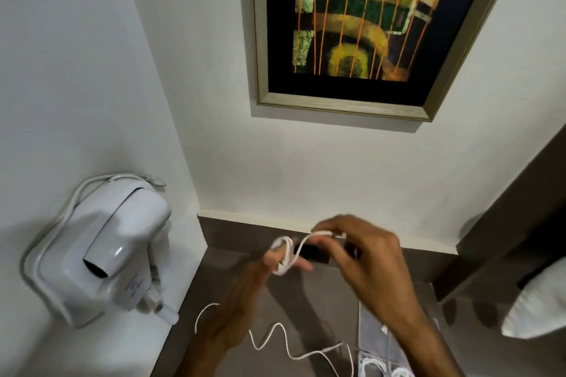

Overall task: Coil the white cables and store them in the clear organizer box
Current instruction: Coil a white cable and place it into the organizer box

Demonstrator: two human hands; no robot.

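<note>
White walls meet in a corner above the dark brown counter [306, 300] where I work. Over it, the white cable [283, 254] loops around two extended fingers [271, 257] of my left hand [242, 300], which is mostly open, its other fingers loose. My right hand [367, 260] pinches the cable's free stretch between thumb and curled fingertips just beside that loop, the rest of the fingers bent inward. The slack runs down and snakes in waves across the counter below my wrists. At the bottom edge, the clear organizer box [376, 346] sits on the counter with more white cable inside. Left, a white wall-mounted hair dryer [116, 251] carries a small mark too blurred to read. A framed painting [361, 18] hangs above.
</note>
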